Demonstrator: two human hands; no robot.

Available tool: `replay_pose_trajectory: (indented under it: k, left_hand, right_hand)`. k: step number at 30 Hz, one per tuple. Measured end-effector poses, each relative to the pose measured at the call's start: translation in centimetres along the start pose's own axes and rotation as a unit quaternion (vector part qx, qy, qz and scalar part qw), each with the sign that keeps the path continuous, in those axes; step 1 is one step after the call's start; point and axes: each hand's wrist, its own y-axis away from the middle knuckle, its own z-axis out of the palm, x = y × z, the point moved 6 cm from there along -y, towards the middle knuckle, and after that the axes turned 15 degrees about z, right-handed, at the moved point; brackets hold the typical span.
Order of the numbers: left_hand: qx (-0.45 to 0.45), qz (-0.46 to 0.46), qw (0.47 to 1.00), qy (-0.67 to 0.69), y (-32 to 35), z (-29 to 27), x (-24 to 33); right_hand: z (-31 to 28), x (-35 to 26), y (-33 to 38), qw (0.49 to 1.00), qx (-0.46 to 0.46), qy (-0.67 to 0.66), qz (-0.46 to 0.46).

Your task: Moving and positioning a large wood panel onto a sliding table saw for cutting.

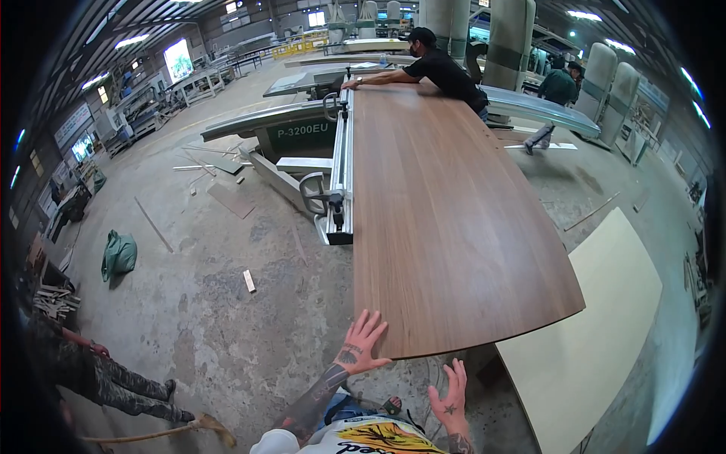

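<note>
A large brown wood-grain panel (454,219) stretches away from me, its left edge along the metal fence (342,174) of a panel saw. My left hand (363,342) rests at the panel's near left corner, fingers spread over its top. Just short of the near edge, my right hand (451,395) is raised with its fingers apart, holding nothing. At the far end, a co-worker (446,72) in a black shirt and cap leans over the panel, one arm reaching to the fence.
A pale yellow sheet (597,325) lies low to the right. Wood offcuts (249,281) and a green sack (119,253) are on the concrete floor at left. Another person (113,378) stands at lower left beside a long wooden handle (151,434). Tall dust-collector bags rise behind.
</note>
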Motion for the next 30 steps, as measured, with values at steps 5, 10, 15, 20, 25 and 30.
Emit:
replay_pose_trajectory:
  k: [5,10,15,20,25,30]
  left_hand:
    - [0.002,0.013,1.0,0.011,-0.2,1.0,0.4]
    - [-0.02,0.046,0.998,0.034,-0.4,1.4,-0.2]
    - [-0.045,0.108,0.991,0.062,-0.3,1.4,-0.6]
    - [-0.039,0.136,0.988,0.061,-0.2,1.3,-0.9]
    - [-0.04,0.13,0.988,0.073,-0.4,1.5,-0.8]
    - [-0.043,0.134,0.987,0.077,-0.4,1.5,-0.8]
  right_hand:
    - [1.9,-0.9,0.1,1.0,0.024,0.016,0.008]
    - [4.1,-3.1,-1.3,0.999,0.041,0.027,-0.001]
    - [6.9,-5.9,-1.8,1.0,0.012,0.028,-0.008]
    - [9.0,-7.4,-1.8,0.992,0.015,0.122,-0.026]
    - [9.0,-7.1,-2.4,0.991,0.009,0.135,0.001]
    - [8.8,-7.2,-2.4,0.99,0.009,0.141,0.007]
